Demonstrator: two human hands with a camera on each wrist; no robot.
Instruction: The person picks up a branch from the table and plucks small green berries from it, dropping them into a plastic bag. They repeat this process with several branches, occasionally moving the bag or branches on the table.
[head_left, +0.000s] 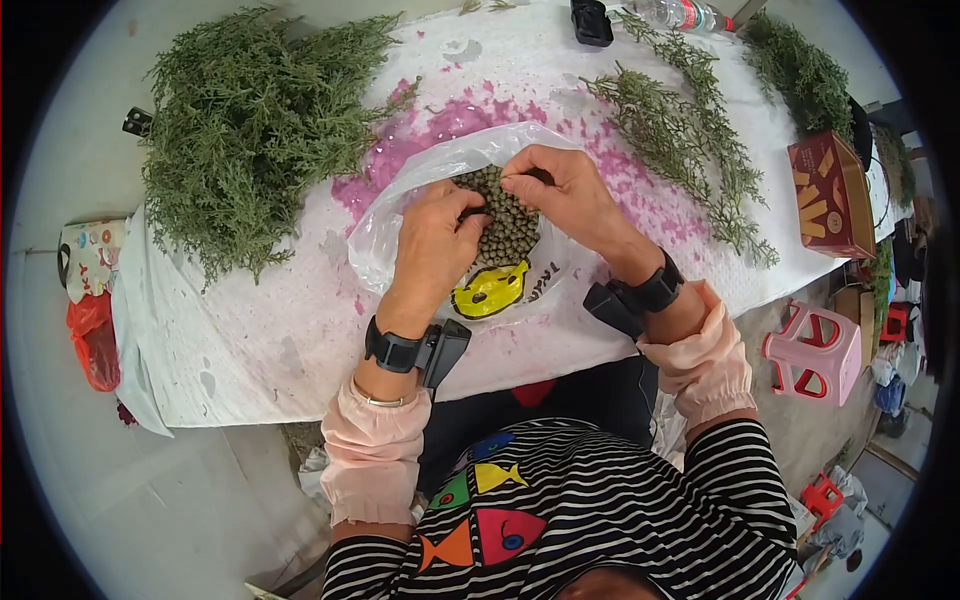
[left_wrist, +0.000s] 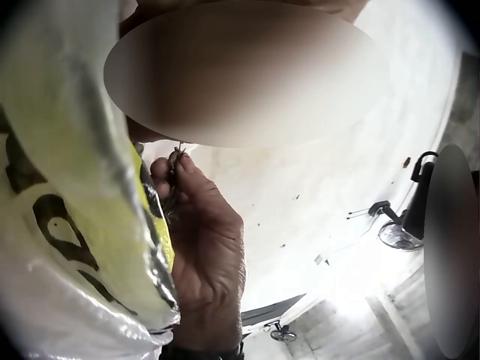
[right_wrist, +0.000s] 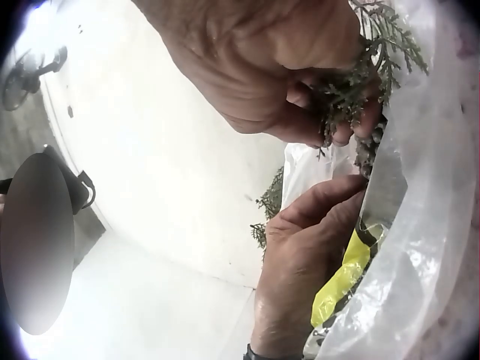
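A clear plastic bag (head_left: 378, 232) lies spread on the table, filled with small round grey-green cones (head_left: 513, 236). A yellow label with black marks (head_left: 492, 292) shows at its near side. Over the cones, my left hand (head_left: 436, 240) curls its fingers, with thumb and forefinger pinching a small round cone in the right wrist view. My right hand (head_left: 575, 198) works across from it at the bag's far right. Between its curled fingers it holds a green sprig (right_wrist: 349, 97); in the left wrist view its thumb and fingertips pinch a thin twig (left_wrist: 177, 159).
Leafy green branches (head_left: 260, 130) are heaped at the left. More branches (head_left: 690, 120) lie at the right, near a red box (head_left: 832, 195). A plastic bottle (head_left: 680, 14) and a black case (head_left: 592, 22) sit at the back. A pink stool (head_left: 815, 350) stands right of the table.
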